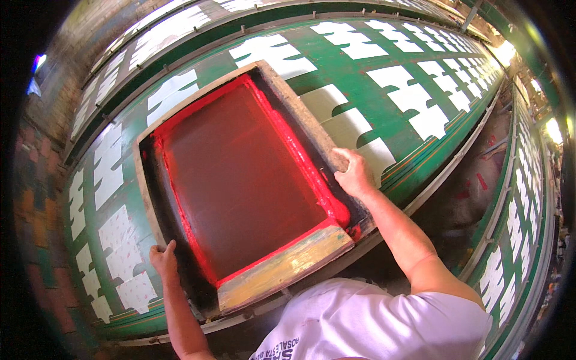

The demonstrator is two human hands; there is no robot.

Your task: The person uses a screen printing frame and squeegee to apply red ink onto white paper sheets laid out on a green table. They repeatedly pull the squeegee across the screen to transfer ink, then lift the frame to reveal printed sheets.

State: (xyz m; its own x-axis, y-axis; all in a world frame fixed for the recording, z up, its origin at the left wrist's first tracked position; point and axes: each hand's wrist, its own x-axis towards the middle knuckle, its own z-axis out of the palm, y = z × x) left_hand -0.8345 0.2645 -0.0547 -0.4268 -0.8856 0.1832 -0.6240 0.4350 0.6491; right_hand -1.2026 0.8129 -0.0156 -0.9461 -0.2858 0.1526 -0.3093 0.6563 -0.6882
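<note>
A wooden-framed printing screen (240, 174) lies tilted across the green table in front of me, thick red ink (327, 201) running along its inner edges, heaviest at the right. A paint-smeared, yellowish wooden board (276, 266) rests across the screen's near end. My left hand (164, 258) grips the left side of the wooden frame near its lower corner. Higher up on the opposite side, my right hand (354, 173) is closed on the frame's right edge, thumb and fingers round the wood.
The long green table (396, 162) carries rows of white cut pieces (408, 99) beside and beyond the screen. Another table (504, 252) with similar pieces runs along the right, across a narrow gap. A further one (162, 36) runs behind, and metal rails edge the tables.
</note>
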